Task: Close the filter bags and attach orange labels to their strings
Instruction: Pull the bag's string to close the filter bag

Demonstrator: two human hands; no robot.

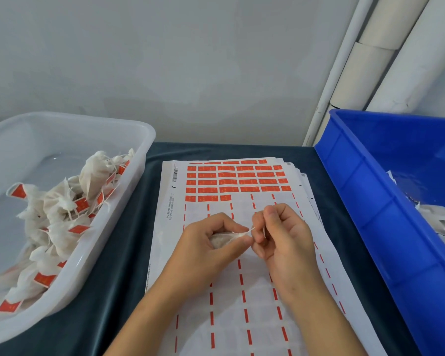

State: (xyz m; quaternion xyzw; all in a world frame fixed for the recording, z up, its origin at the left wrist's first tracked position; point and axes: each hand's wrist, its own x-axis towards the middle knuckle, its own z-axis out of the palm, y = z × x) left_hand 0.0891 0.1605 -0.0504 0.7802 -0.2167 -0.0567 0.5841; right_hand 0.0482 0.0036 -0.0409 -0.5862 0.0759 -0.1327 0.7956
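A translucent plastic tub [139, 140] at the left was heaped with crinkled, tagged pouches [62, 206]. Over the glossy label sheet [162, 227], a soft filter bag [222, 240] was cupped in the left hand [206, 242]; its thin string [251, 230] was apparently pinched in the right hand [283, 235]. A rigid blue crate [357, 181] was set rightward.
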